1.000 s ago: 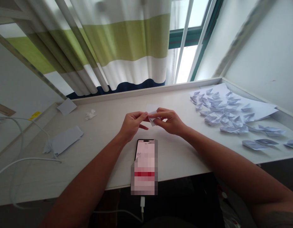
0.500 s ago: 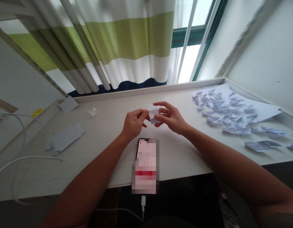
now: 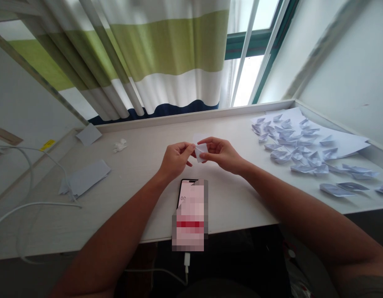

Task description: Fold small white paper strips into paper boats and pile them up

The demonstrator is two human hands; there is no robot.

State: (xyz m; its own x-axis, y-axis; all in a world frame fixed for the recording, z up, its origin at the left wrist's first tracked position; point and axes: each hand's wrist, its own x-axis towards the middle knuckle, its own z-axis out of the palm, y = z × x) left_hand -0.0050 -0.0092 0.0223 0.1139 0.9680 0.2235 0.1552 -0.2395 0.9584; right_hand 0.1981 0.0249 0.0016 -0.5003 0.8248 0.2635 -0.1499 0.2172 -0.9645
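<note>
A small folded piece of white paper [image 3: 201, 152] is held up between both hands over the middle of the desk. My left hand [image 3: 176, 159] pinches its left corner between thumb and fingers. On the other side, my right hand [image 3: 223, 155] grips it with the thumb on the near face and the fingers behind. A partly visible pale sheet [image 3: 199, 136] shows just beyond the hands. Below them, at the desk's front edge, lies a phone [image 3: 191, 215] with its screen lit and mostly blurred out.
Many folded paper boats [image 3: 284, 134] cover the right side, some on large white sheets [image 3: 343, 140]. At left lie a stack of paper [image 3: 86, 178], another sheet [image 3: 89, 134], a crumpled scrap [image 3: 120, 145] and white cables [image 3: 36, 207]. A charging plug [image 3: 187, 260] hangs below the phone.
My right hand's fingers have come down and closed more around the folded paper, which now shows a slanted, pointed edge. The left hand keeps its pinch almost unmoved.
</note>
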